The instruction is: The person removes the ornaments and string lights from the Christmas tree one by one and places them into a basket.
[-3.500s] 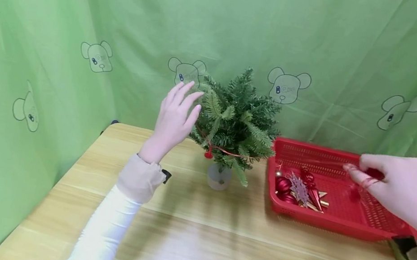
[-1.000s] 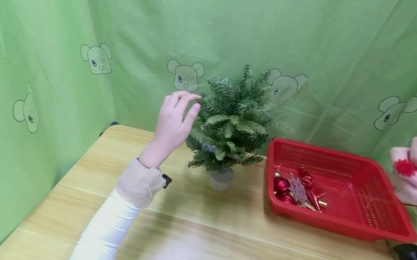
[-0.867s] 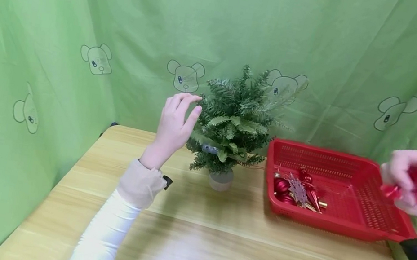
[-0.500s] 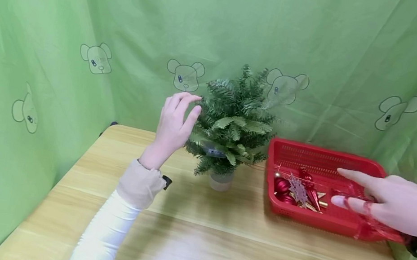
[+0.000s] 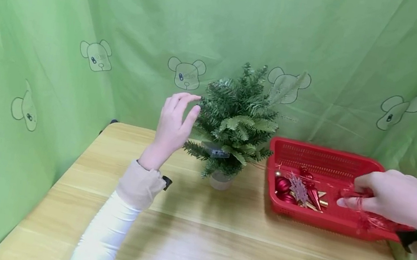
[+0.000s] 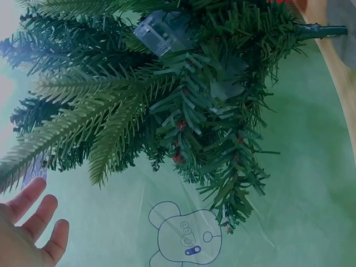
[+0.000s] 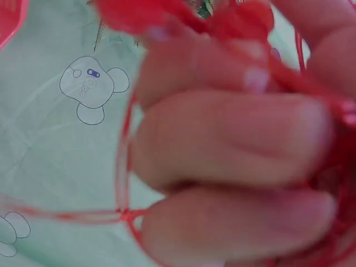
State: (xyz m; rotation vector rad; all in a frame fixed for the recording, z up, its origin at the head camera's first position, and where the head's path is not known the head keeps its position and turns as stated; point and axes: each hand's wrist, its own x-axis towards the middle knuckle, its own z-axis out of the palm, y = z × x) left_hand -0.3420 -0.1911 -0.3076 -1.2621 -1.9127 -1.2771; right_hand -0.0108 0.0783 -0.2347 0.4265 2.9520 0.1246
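A small green Christmas tree [image 5: 241, 117] stands upright in a pale round base [image 5: 221, 181]. My left hand [image 5: 174, 120] is beside its left branches, fingers loosely bent and holding nothing. In the left wrist view, spread fingers [image 6: 47, 219] show just below a branch tip. A clear plastic box [image 6: 160, 34] sits among the branches. My right hand [image 5: 398, 196], over the red basket, grips a bunched red string garland [image 7: 123, 161] with red bits. Its fingers curl round the bundle, and a thin strand runs left toward the tree.
The red plastic basket [image 5: 313, 220] stands right of the tree on a wooden table [image 5: 189, 250]. In its left half lie red ball ornaments [image 5: 283, 185], a purple snowflake [image 5: 298, 188] and gold pieces [image 5: 323, 203]. Green curtain [image 5: 148, 16] encloses the table.
My right hand went to the far right edge, then came back left over the basket with the garland. The tree has turned, bringing the clear box to the front. My left hand stayed nearly still.
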